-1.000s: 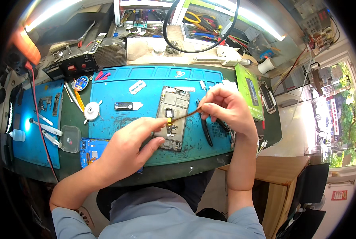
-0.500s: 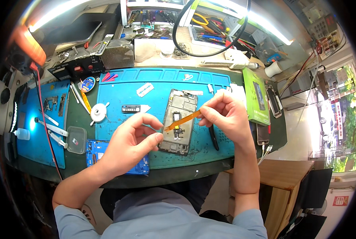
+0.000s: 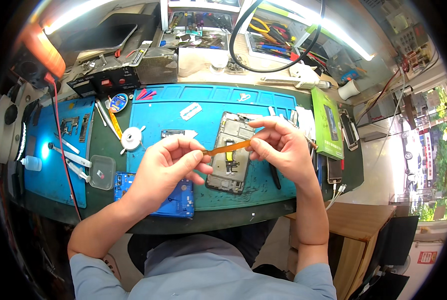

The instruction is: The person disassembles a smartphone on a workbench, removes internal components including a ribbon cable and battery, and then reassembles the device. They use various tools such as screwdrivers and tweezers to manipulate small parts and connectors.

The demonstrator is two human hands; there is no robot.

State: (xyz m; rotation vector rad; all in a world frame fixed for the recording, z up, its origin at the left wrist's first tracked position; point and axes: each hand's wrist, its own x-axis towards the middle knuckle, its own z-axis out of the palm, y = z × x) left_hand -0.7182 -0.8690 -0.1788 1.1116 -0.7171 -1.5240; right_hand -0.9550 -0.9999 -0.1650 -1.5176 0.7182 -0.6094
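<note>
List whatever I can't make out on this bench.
All in the head view:
Orange strip: right tip hidden by the right hand's fingers.
Blue shell: partly covered by the left hand.
Black handle: upper part hidden by the right hand.
Clear box: contents too small to identify.

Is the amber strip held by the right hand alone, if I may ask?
No, the left hand pinches one end of the amber strip and the right hand pinches the other.

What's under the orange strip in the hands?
Below the orange strip lies the grey phone frame, with a yellow patch showing. Whatever the strip itself covers can't be seen.
</note>
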